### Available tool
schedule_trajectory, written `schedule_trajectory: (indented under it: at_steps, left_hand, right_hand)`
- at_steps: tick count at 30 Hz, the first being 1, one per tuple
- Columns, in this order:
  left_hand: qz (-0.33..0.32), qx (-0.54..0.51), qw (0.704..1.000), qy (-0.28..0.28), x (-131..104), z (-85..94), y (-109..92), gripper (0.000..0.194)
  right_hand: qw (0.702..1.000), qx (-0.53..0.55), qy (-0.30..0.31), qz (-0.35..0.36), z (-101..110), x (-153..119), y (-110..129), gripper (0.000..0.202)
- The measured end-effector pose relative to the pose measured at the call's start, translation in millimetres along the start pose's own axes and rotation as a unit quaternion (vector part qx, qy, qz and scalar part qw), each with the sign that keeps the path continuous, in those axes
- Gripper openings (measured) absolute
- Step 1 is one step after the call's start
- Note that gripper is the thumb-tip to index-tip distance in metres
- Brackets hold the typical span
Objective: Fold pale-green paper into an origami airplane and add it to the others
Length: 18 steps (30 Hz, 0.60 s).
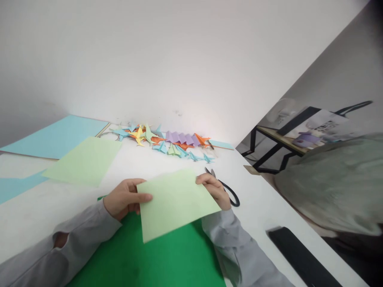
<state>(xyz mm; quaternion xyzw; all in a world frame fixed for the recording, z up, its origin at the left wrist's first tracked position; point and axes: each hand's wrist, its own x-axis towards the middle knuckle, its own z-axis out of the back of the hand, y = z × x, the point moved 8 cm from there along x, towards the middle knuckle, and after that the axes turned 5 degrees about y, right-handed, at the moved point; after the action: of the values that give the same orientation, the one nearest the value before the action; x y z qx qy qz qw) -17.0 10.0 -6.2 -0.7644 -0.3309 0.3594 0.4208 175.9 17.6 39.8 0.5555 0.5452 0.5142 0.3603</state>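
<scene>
A light green sheet of paper (176,205) is held up between my two hands, tilted above a green mat (167,259). My left hand (124,197) pinches its left edge, thumb on top and fingers behind. At the upper right corner, my right hand (215,189) grips the sheet with the fingertips; part of that hand is behind the paper. Just beyond the right hand lies a pair of scissors with black handles (233,195), partly covered by the hand.
Folded paper figures (146,135) in several colours line the wall, beside a pleated purple paper strip (182,138). Blue sheets (60,135) and another light green sheet (86,161) lie left. A black oblong object (299,255) rests at right. Beyond stands a low table (269,139) with a bag (317,123).
</scene>
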Motion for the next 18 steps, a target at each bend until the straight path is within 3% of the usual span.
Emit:
schedule_trajectory:
  at_steps: [3,6,8,10,11,13,15,16,18]
  left_hand:
    - [-0.046,0.025,0.995,-0.080,-0.1,20.9,-11.2,0.038]
    - [-0.091,0.037,0.987,-0.128,-2.3,30.8,-20.1,0.036]
    - [-0.105,0.044,0.983,-0.146,-2.8,33.3,-22.0,0.035]
    - [-0.113,0.049,0.981,-0.153,-2.1,34.2,-22.1,0.034]
    - [-0.116,0.051,0.980,-0.155,-1.6,34.5,-21.9,0.034]
    - [-0.120,0.055,0.978,-0.161,-1.1,35.1,-21.3,0.036]
    - [-0.122,0.055,0.977,-0.166,-1.0,35.0,-20.3,0.039]
    - [-0.121,0.053,0.977,-0.165,-0.9,34.2,-19.3,0.040]
    - [-0.113,0.042,0.981,-0.155,-0.1,30.7,-16.1,0.042]
  right_hand:
    - [1.000,0.023,-0.010,-0.012,2.3,6.7,-13.3,0.011]
    - [1.000,0.018,-0.008,0.017,6.0,13.6,-23.8,0.026]
    - [0.997,-0.048,-0.017,0.050,7.7,14.1,-23.8,0.032]
    - [0.972,-0.192,-0.037,0.129,3.1,7.6,-9.7,0.038]
    - [0.938,-0.289,-0.033,0.186,-6.6,1.5,0.9,0.043]
    - [0.840,-0.464,0.017,0.281,-37.6,-13.2,13.3,0.057]
    - [0.746,-0.564,0.067,0.348,-64.4,-26.9,14.9,0.060]
    - [0.710,-0.601,0.086,0.357,-73.2,-30.3,11.3,0.056]
    - [0.664,-0.647,0.123,0.355,-82.4,-31.8,0.3,0.044]
